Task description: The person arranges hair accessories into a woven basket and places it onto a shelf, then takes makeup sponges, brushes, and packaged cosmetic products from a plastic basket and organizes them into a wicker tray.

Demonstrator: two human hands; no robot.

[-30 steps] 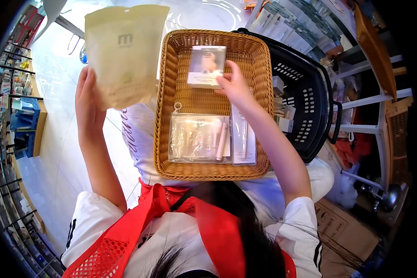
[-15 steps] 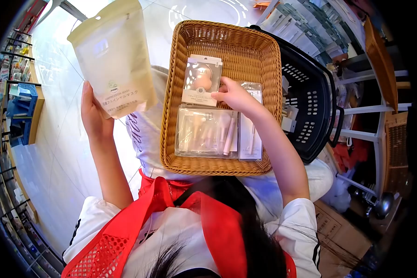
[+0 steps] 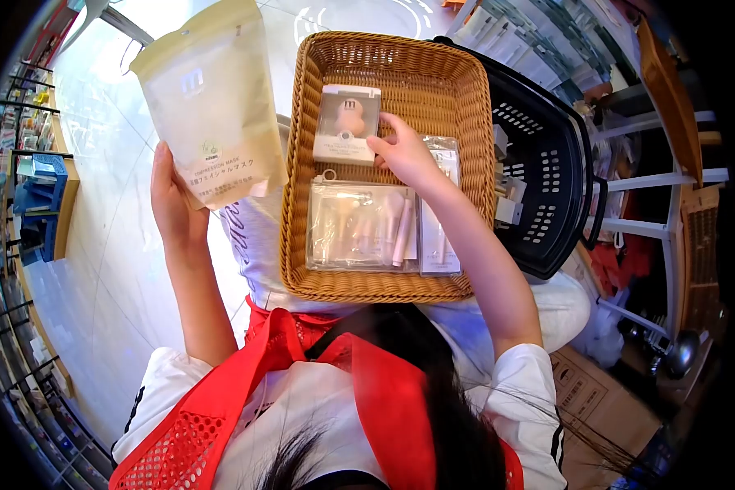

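Observation:
My left hand (image 3: 180, 200) holds a cream pouch (image 3: 212, 110) by its lower left edge, to the left of the wicker basket (image 3: 292, 237). Inside the basket, the fingers of my right hand (image 3: 404, 149) grip the right edge of a small box (image 3: 347, 122) with a pink sponge showing through its window. Below that box lies a clear zip pouch (image 3: 359, 224) with pink brushes. A slim clear package (image 3: 439, 237) lies beside the zip pouch, partly under my right forearm.
A black plastic basket (image 3: 559, 245) with small boxes stands right of the wicker one. Shelves of goods (image 3: 16, 204) line the left, a rack (image 3: 670, 233) stands at the right, and a cardboard box (image 3: 596, 408) sits lower right.
The cream pouch has turned its printed face toward the camera and tilted. The sponge box has shifted toward the basket's left side with my right hand at its edge.

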